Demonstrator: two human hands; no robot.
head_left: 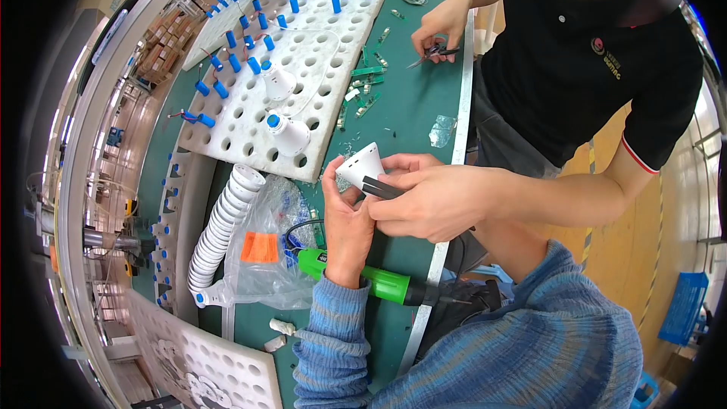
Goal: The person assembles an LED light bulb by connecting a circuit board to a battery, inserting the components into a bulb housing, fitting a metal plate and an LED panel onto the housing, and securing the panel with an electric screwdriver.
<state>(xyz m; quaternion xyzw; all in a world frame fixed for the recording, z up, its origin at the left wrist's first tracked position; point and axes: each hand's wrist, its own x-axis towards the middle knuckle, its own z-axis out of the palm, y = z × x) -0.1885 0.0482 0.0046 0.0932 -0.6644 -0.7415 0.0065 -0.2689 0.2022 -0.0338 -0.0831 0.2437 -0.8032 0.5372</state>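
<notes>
A white cone-shaped plastic housing [363, 166] with small slots in its rim is held above the green bench. My left hand [348, 223] grips its left side between thumb and fingers. My right hand [413, 160] is at its right side, mostly hidden behind a co-worker's hand [432, 201]; its visible fingers are bent against the housing. That co-worker's hand holds a black two-pronged tool, like tweezers [381, 187], against the housing. Beneath my left wrist lies a green electric screwdriver [386, 285].
White foam boards [318, 95] hold blue wired cylinders [336, 4] and two white housings [288, 136]. Left of my hands are nested white parts [219, 238] and a plastic bag [276, 273]. Small green circuit boards [368, 71] lie beyond. The co-worker's other hand [443, 26] holds cutters [438, 51].
</notes>
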